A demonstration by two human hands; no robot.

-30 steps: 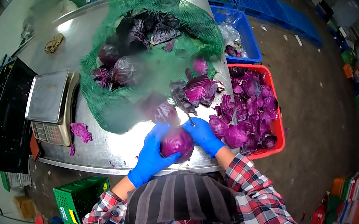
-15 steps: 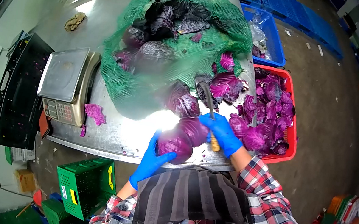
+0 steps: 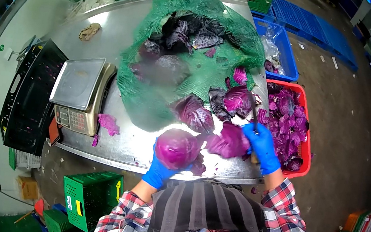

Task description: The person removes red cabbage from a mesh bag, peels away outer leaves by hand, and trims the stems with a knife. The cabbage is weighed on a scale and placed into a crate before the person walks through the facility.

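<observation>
My left hand (image 3: 160, 170), in a blue glove, is wrapped under a round red cabbage (image 3: 177, 148) above the metal table's front edge. My right hand (image 3: 260, 144), gloved too, grips a knife (image 3: 256, 114) with its dark blade pointing up and away. A loose purple cabbage leaf (image 3: 228, 141) hangs against that hand's fingers on the left; whether they pinch it is hard to see. Just behind lies another red cabbage (image 3: 194, 112), partly on the green net sack (image 3: 144, 105). Trimmed leaves (image 3: 238, 100) lie beyond the knife.
To the right stands a red crate (image 3: 306, 156) full of purple leaves, with a blue crate (image 3: 292, 45) behind it. A scale (image 3: 77, 119) and a black crate (image 3: 30, 97) are at left. Below the table edge sits a green crate (image 3: 81, 201).
A leaf has come away from the cabbage and moved right with my right hand and the knife. My left hand has turned the cabbage and lifted it slightly.
</observation>
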